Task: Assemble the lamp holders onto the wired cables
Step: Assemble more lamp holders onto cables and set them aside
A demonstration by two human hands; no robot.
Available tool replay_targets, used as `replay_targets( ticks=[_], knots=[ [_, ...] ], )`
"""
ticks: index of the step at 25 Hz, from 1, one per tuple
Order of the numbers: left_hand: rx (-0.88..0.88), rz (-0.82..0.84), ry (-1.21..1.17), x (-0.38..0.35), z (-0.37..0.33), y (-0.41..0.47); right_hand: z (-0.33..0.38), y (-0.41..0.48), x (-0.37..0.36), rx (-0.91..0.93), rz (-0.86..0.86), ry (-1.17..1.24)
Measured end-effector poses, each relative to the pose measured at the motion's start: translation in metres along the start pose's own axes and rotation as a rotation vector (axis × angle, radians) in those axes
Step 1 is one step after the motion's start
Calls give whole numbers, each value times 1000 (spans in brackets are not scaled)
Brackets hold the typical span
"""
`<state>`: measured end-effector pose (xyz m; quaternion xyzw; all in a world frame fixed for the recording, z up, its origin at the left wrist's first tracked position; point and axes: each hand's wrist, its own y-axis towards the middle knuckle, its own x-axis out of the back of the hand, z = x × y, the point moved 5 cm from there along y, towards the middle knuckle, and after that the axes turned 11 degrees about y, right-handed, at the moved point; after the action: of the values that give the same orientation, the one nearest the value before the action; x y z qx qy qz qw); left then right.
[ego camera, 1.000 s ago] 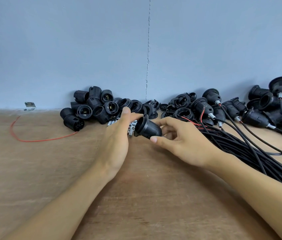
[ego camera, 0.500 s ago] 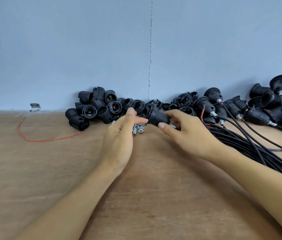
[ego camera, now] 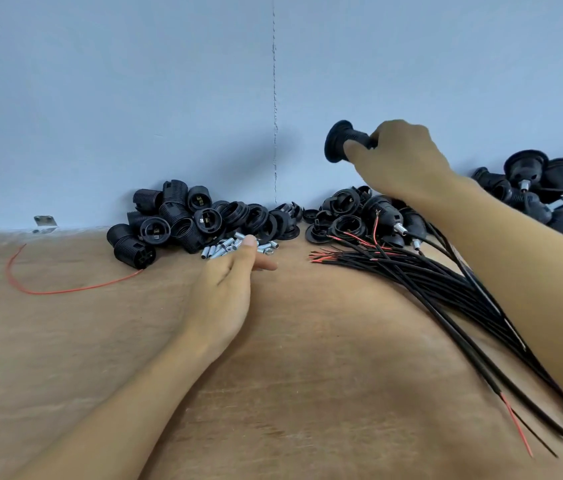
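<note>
Our right hand (ego camera: 401, 161) curls its fingers round a lamp holder (ego camera: 344, 142) lifted before the wall (ego camera: 134, 98); our left hand (ego camera: 224, 292) rests straight fingers on the metal tubes (ego camera: 226, 244). We seem between units: next, pinch one tube and draw a cable (ego camera: 429, 275).

Bare surface (ego camera: 307, 375) lies open from the near edge to the middle. Along the far wall (ego camera: 100, 98), a heap of black holder parts (ego camera: 183, 220) and scattered metal tubes (ego camera: 228, 245) block the left-centre, and the left hand (ego camera: 224, 292) touches the tubes. The cable bundle (ego camera: 446, 289) fans across the right side. Above its far end the right hand (ego camera: 401, 161) holds a lamp holder (ego camera: 342, 143) aloft. A red wire (ego camera: 65, 289) curls at far left.
</note>
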<state>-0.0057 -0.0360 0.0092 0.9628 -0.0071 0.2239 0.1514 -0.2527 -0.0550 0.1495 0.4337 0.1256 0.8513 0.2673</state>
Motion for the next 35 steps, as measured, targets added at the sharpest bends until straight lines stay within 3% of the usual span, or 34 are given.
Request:
replay_targets(
  ticks=[4,9,14,17,23,28,35],
  knots=[
    [-23,39,83,-2,-4,-4,-35,17,4,-90,9,-226],
    [-75,58,125,-4,-11,-8,-87,7,-17,0,6,-456],
    [-111,58,162,-5,-12,-8,-89,3,-22,10,-127,-454],
    [-133,82,207,-7,-12,-8,-58,-5,-35,133,-165,-364],
    [-188,125,408,-12,-7,-3,4,-41,-97,345,20,-177],
    [-153,120,285,-11,-5,1,13,-58,-140,271,112,-100],
    [-26,74,110,-5,3,7,8,-55,-152,111,37,89]
  ],
)
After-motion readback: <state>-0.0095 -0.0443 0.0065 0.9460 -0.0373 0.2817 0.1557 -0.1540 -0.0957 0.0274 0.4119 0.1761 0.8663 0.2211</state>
